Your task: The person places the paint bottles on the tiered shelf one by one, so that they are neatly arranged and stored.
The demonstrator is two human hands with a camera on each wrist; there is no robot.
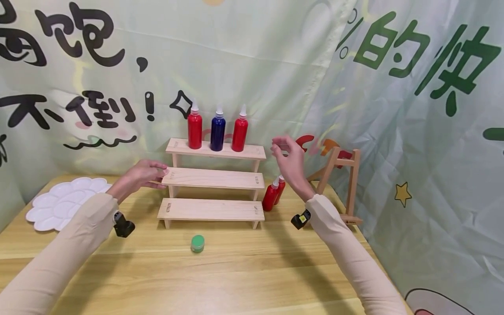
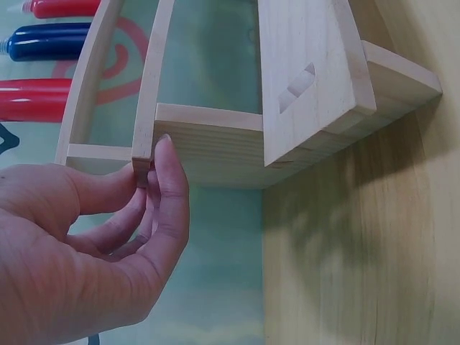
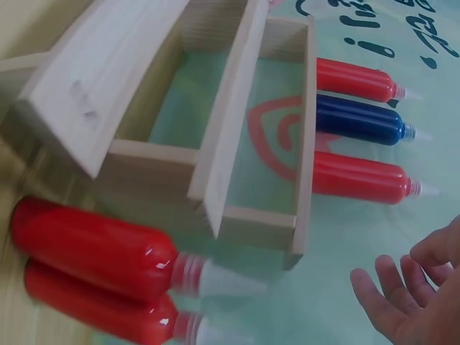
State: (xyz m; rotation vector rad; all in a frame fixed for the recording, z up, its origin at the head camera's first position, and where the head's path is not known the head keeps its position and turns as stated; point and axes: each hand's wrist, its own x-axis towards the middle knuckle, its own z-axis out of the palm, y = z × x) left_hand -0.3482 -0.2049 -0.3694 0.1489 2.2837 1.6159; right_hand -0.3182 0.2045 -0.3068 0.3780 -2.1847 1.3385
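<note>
A three-tier wooden stand (image 1: 212, 178) holds two red bottles and a blue bottle (image 1: 218, 133) on its top shelf. My left hand (image 1: 142, 176) pinches the left end of the middle shelf; in the left wrist view the thumb and fingers of that hand (image 2: 108, 244) meet at the shelf's edge (image 2: 149, 93). Off the stand's upper right, my right hand (image 1: 290, 162) hangs in the air with bent, relaxed fingers and nothing in them. Below it, two more red bottles (image 1: 270, 196) stand beside the stand; the right wrist view shows them close by (image 3: 93, 248).
On the left lies a white scalloped palette (image 1: 64, 203). A small green-lidded jar (image 1: 197, 243) sits in front of the stand. At the right is a small wooden easel (image 1: 351, 188). Printed cloth (image 1: 252, 57) hangs behind the table (image 1: 220, 284).
</note>
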